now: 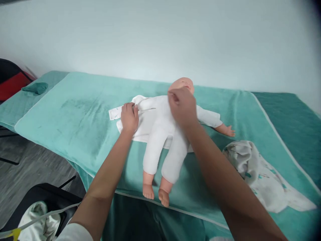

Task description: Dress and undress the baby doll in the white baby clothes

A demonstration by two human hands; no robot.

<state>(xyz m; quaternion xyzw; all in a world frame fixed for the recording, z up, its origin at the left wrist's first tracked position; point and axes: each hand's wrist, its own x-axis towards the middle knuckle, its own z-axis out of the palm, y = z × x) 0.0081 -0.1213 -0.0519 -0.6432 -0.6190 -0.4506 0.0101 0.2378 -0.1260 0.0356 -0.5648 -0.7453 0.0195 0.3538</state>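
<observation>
A baby doll (167, 117) with a white cloth body lies on its back, head toward the wall and bare feet toward me. Spread under and beside it is a white baby shirt (144, 129), with one printed sleeve end (115, 113) reaching left. My left hand (129, 117) is closed over the shirt near that sleeve and the doll's arm; what lies under the fingers is hidden. Above the doll's upper chest, just below its face, my right hand (182, 106) is curled and slightly blurred. Whatever it may hold cannot be seen. The doll's other arm (209, 116) stretches right, its hand bare.
A green cover (82, 124) lies over the long table against a white wall. Crumpled printed white cloth (265, 180) rests at the right. A black chair (37, 197) with a light cloth (41, 221) and a cable (52, 212) is at lower left. Another chair (12, 80) stands far left.
</observation>
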